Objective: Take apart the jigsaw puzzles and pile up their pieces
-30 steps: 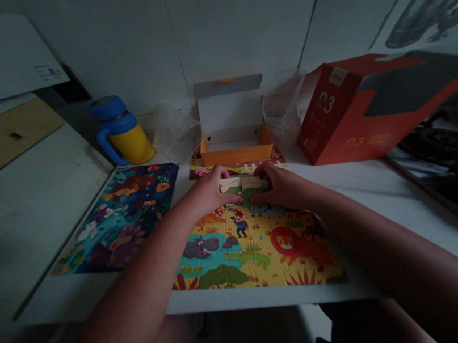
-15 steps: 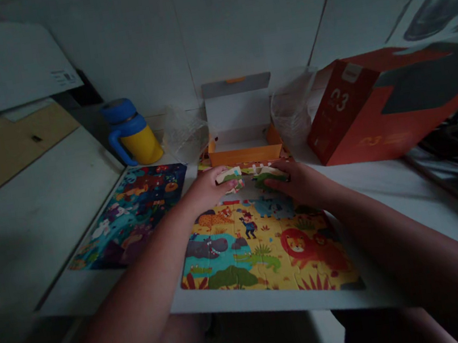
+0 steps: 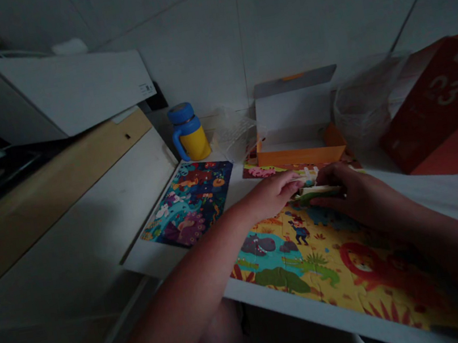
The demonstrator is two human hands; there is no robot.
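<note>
My left hand point(image 3: 276, 194) is closed on puzzle pieces, mostly hidden by its fingers. Close beside it, my right hand point(image 3: 351, 189) grips a few green and cream puzzle pieces point(image 3: 321, 191) between thumb and fingers. Both hands are over the upper edge of a yellow animal jigsaw puzzle point(image 3: 311, 262), which shows a hippo, a crocodile and lions. Just behind the hands stands an open orange box point(image 3: 301, 154) with its lid raised. Part of another puzzle point(image 3: 260, 170) shows in front of that box.
A dark blue puzzle point(image 3: 191, 206) lies on the white table point(image 3: 247, 290) at left. Behind it stand a blue and yellow bottle point(image 3: 192, 137) and a clear plastic bag point(image 3: 234, 136). A large red box point(image 3: 438, 106) is at right, a white box point(image 3: 79, 90) at upper left.
The view has swung to the left, so the table things appear farther right. My hands have come together, bringing the puzzle pieces they hold close to each other.
</note>
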